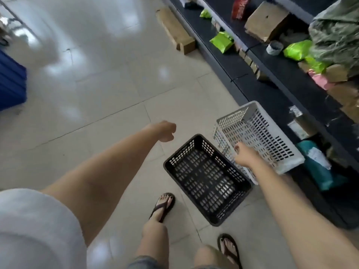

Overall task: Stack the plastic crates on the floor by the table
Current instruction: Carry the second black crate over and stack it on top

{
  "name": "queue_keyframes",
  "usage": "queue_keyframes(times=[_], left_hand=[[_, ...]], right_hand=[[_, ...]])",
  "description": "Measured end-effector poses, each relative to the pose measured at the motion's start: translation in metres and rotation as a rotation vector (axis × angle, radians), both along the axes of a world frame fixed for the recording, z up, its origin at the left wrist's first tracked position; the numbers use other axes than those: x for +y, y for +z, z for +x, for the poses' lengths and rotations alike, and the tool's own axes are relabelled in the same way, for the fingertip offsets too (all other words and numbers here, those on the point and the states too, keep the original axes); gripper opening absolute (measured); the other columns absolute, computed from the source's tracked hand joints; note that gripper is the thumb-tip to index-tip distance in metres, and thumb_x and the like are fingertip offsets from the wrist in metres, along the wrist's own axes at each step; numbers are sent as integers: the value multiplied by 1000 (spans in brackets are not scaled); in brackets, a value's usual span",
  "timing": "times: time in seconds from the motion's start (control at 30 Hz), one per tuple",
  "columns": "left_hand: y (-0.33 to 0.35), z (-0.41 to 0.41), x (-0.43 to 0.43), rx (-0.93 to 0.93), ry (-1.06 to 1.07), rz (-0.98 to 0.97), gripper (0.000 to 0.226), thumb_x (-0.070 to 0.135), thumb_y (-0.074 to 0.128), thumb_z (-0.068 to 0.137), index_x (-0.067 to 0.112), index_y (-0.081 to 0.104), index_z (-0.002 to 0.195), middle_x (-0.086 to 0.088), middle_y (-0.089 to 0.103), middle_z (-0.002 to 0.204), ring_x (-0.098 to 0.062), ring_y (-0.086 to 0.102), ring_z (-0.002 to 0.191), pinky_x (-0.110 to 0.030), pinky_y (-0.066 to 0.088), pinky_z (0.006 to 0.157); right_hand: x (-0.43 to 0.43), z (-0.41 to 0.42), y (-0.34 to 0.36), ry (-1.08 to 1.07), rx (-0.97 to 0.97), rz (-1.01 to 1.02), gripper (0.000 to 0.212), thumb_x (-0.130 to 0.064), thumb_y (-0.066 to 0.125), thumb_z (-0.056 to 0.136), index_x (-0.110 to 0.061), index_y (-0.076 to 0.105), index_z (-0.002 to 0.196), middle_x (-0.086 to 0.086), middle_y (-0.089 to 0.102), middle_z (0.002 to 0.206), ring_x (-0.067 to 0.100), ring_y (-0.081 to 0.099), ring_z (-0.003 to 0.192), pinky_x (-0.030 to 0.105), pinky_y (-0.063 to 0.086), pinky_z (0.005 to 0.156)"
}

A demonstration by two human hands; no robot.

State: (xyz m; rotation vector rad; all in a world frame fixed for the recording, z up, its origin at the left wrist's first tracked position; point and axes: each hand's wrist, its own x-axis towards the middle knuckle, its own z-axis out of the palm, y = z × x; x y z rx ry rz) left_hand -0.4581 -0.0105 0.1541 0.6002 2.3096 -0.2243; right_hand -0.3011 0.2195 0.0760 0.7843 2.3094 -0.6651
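A black perforated plastic crate (206,178) sits upright on the tiled floor just ahead of my feet. Right behind it, a white perforated crate (264,133) is tilted, its open side facing me, leaning toward the dark table (281,80). My right hand (243,154) grips the near rim of the white crate, just above the black crate's far edge. My left hand (166,131) hangs in the air to the left of both crates, fingers curled in, holding nothing.
The long dark table runs along the right with green packets (221,42), brown cartons (266,21) and bags on it. A cardboard box (174,30) lies on the floor further ahead. A blue bin (11,82) stands at the left. My sandalled feet (163,206) are beside the black crate.
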Motion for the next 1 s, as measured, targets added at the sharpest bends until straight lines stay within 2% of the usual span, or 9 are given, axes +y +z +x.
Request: queue_keyframes(times=[0.13, 0.23, 0.3, 0.47, 0.6, 0.7, 0.8, 0.9, 1.0], left_hand=[[-62, -47, 11, -121, -142, 47, 43, 23, 48, 94, 19, 44, 137, -11, 46, 138, -33, 47, 126, -41, 42, 103], [-118, -65, 15, -156, -215, 77, 45, 24, 49, 93, 19, 45, 138, -11, 48, 136, -32, 47, 126, -39, 40, 100], [-160, -75, 13, -137, -267, 72, 46, 26, 49, 92, 19, 45, 138, -13, 50, 135, -34, 48, 125, -39, 42, 99], [-283, -85, 6, -91, -316, 2, 49, 23, 47, 92, 23, 38, 141, -12, 49, 135, -32, 46, 126, -45, 47, 98], [-373, -82, -3, -42, -410, -92, 50, 30, 49, 92, 31, 36, 140, -12, 51, 130, -31, 48, 123, -44, 41, 100], [-423, -82, -4, -7, -429, -105, 51, 18, 50, 90, 30, 40, 138, -11, 50, 131, -30, 47, 123, -42, 41, 99], [-461, -83, -4, -76, -315, -13, 50, 8, 50, 88, 27, 46, 134, -11, 48, 128, -33, 52, 116, -43, 51, 91], [-483, -90, -4, -106, -228, 92, 43, -2, 48, 85, 17, 57, 122, -13, 49, 118, -35, 59, 98, -46, 55, 85], [-489, -98, 0, -130, -260, 69, 49, -7, 45, 81, 16, 57, 123, -14, 50, 117, -35, 58, 101, -46, 55, 86]], right_hand=[[-6, 7, -50, -217, -117, 7, 49, -13, 55, 89, -18, 40, 135, 11, 55, 127, 27, 55, 87, 32, 48, 67], [-16, 22, -94, -369, -184, -15, 51, -15, 60, 85, -20, 44, 134, 11, 48, 135, 32, 55, 107, 34, 50, 84], [-21, 37, -131, -439, -207, 16, 52, -15, 61, 82, -19, 46, 131, 16, 45, 136, 35, 50, 116, 35, 46, 89], [-31, 72, -222, -646, -267, 59, 54, -17, 60, 80, -21, 44, 131, 21, 44, 127, 40, 48, 117, 40, 44, 97], [-38, 90, -290, -700, -329, 98, 60, -19, 61, 84, -23, 36, 139, 21, 32, 135, 43, 44, 119, 42, 41, 100], [-45, 102, -336, -768, -355, 88, 63, -18, 60, 87, -27, 30, 141, 20, 20, 144, 44, 38, 124, 44, 39, 101], [-52, 113, -369, -762, -326, 64, 63, -18, 61, 86, -26, 30, 141, 19, 23, 142, 42, 46, 120, 43, 40, 104], [-61, 122, -387, -710, -290, 96, 56, -10, 60, 85, -21, 37, 135, 17, 29, 132, 41, 52, 110, 43, 45, 97], [-64, 127, -391, -759, -369, 309, 53, -10, 66, 79, -22, 38, 123, 14, 26, 128, 37, 38, 112, 45, 45, 86]])
